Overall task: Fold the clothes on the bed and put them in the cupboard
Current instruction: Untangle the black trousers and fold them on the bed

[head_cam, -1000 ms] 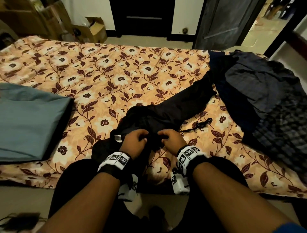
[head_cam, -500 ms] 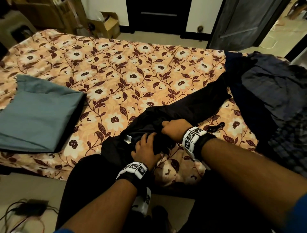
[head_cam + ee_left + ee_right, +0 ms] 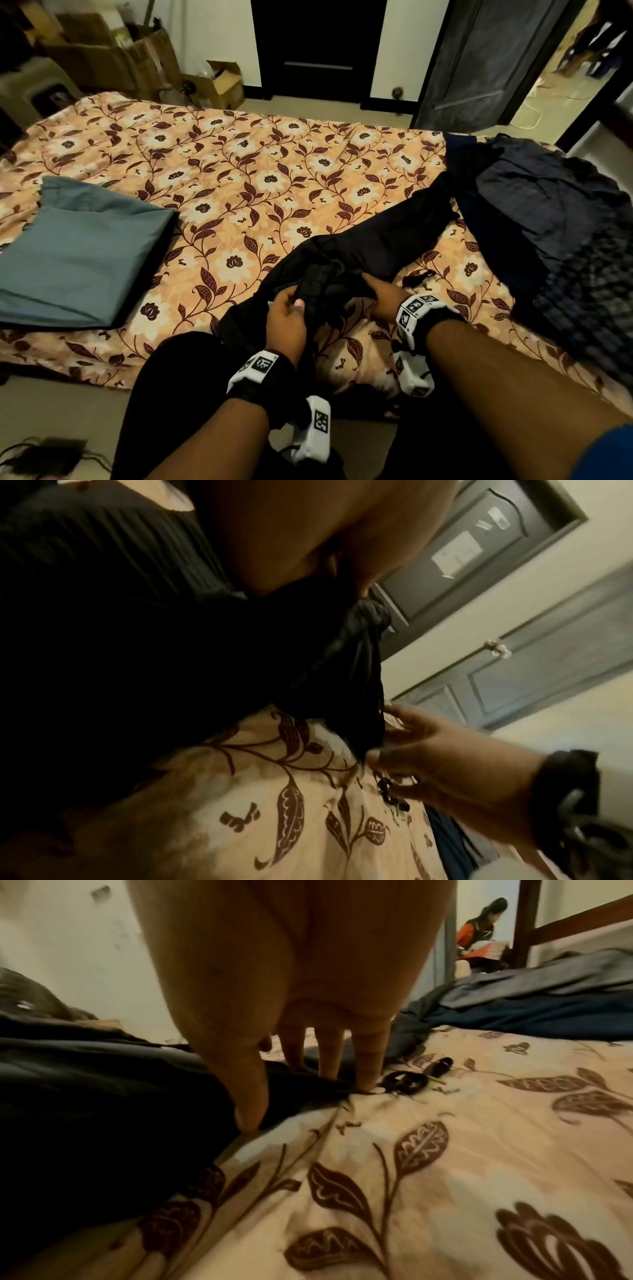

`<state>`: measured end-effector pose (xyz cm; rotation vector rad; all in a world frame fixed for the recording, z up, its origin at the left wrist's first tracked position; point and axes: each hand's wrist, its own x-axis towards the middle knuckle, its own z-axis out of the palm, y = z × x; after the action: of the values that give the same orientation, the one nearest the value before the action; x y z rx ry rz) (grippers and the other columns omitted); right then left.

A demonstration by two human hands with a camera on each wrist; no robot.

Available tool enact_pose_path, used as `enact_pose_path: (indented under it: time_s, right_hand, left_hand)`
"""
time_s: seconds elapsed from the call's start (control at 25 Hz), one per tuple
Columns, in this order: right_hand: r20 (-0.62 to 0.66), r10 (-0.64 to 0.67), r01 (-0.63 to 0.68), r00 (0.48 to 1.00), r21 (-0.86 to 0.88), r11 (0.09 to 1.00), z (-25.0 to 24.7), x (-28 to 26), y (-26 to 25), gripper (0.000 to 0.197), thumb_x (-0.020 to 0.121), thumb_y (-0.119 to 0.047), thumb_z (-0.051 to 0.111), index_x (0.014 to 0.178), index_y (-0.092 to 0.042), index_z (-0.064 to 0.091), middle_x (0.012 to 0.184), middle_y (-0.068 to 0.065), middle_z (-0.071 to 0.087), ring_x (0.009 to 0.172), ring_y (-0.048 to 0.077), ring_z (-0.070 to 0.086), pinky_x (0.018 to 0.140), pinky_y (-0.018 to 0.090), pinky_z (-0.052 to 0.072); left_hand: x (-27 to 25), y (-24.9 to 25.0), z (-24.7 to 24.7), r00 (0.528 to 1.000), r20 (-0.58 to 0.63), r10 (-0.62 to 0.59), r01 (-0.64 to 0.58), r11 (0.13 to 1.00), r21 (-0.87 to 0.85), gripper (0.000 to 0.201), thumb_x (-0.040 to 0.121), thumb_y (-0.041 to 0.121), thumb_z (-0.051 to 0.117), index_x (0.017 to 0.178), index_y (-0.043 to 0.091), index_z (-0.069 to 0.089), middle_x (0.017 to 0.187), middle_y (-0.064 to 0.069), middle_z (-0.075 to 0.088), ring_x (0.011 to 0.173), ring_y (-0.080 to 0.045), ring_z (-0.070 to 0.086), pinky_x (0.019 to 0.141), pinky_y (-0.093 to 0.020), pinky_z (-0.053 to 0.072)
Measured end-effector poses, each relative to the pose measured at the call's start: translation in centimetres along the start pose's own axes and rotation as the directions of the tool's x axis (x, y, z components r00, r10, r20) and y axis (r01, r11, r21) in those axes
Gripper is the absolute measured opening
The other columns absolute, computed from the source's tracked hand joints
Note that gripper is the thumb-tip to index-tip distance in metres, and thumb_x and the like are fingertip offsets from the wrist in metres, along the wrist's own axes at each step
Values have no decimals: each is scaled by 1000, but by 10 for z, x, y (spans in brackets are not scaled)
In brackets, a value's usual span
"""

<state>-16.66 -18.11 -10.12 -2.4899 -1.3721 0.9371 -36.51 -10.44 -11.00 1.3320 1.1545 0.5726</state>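
Note:
A long black garment (image 3: 376, 240) lies across the floral bed cover (image 3: 239, 178), running from the front edge toward the pile at the right. My left hand (image 3: 294, 305) grips a bunched part of it at the near end, thumb on top; the left wrist view shows the gathered black cloth (image 3: 359, 631) hanging from the curled fingers. My right hand (image 3: 373, 286) is just to the right, its straight fingers (image 3: 329, 1066) and thumb pressing the garment's edge (image 3: 103, 1083) down on the bed. A folded grey-blue garment (image 3: 85, 253) lies at the left.
A heap of dark blue and checked clothes (image 3: 548, 212) covers the bed's right end. A small black object (image 3: 419, 275) lies on the cover by my right hand. Cardboard boxes (image 3: 219, 85) and dark doors (image 3: 318, 48) stand behind the bed. A person sits beyond the doorway (image 3: 479, 926).
Both hands were gripping the garment side by side. They have moved apart: the left has gathered a bunch of cloth, the right has slid right and straightened its fingers on the cloth.

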Motion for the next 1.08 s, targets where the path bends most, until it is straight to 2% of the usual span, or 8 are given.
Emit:
enact_pose_path:
  time_s: [0.12, 0.24, 0.4, 0.56, 0.72, 0.84, 0.92, 1.08]
  right_hand:
    - [69, 127, -112, 990, -184, 976, 26, 4, 18, 72, 88, -17, 59, 150, -17, 21, 137, 20, 47, 119, 36, 53, 97, 39, 45]
    - [28, 145, -132, 989, -272, 953, 31, 8, 32, 48, 87, -21, 58, 132, -19, 41, 123, 19, 58, 108, 35, 60, 89, 38, 50]
    - [234, 109, -89, 966, -95, 991, 31, 2, 4, 18, 82, -21, 69, 99, -18, 62, 107, 7, 67, 88, 20, 63, 63, 21, 46]
    - [210, 18, -8, 978, -46, 999, 69, 2, -19, 73, 75, -25, 75, 137, -15, 38, 125, 14, 57, 112, 32, 58, 89, 36, 50]
    - [121, 96, -72, 988, -193, 979, 72, -2, -15, 38, 89, -20, 56, 126, -12, 50, 115, 16, 63, 102, 34, 61, 78, 36, 49]
    - [-175, 299, -330, 938, -183, 926, 6, -15, 4, 16, 93, -13, 49, 106, -10, 57, 110, 13, 63, 100, 32, 62, 79, 35, 49]
    - [-367, 292, -368, 883, -155, 917, -49, -25, 10, 13, 92, -12, 48, 101, -11, 58, 107, 14, 62, 96, 33, 62, 80, 38, 52]
    - [-532, -176, 124, 828, -133, 983, -106, -37, -40, 11, 86, -5, 61, 97, -7, 62, 105, 7, 52, 94, 22, 54, 79, 32, 46]
  left_hand:
    - [2, -7, -9, 993, 108, -50, 26, 977, 213, 37, 79, 50, 68, 97, 18, 66, 100, -1, 67, 95, -20, 64, 93, -43, 52]
    - [2, -6, -12, 991, 134, -8, -67, 837, 543, 35, 75, 38, 77, 103, 24, 60, 103, 5, 55, 92, -15, 55, 84, -27, 45]
    - [4, -2, -10, 998, -57, 20, 1, 939, 344, 11, 85, 23, 72, 80, 23, 62, 86, 3, 66, 88, -20, 64, 76, -28, 47]
    - [-6, 23, -14, 962, -258, 92, -35, 975, 219, 8, 90, 23, 68, 82, 20, 69, 78, 7, 64, 77, -10, 57, 75, -23, 39]
    - [9, 21, -26, 940, -342, 11, -22, 999, -29, 12, 95, 19, 60, 91, 10, 66, 84, -3, 64, 81, -18, 56, 79, -29, 44]
    - [21, 5, -27, 960, -138, -244, 209, 950, -230, 11, 97, 16, 49, 98, 9, 58, 87, -14, 57, 81, -24, 54, 76, -38, 46]
    - [16, -2, -14, 982, 22, -187, 188, 982, -31, 7, 95, 19, 56, 95, 12, 57, 89, -10, 59, 87, -26, 58, 81, -39, 48]
    - [-13, -7, 23, 862, 450, -234, 35, 913, 407, 39, 80, 53, 71, 97, 19, 66, 100, -3, 69, 97, -22, 65, 85, -31, 50]
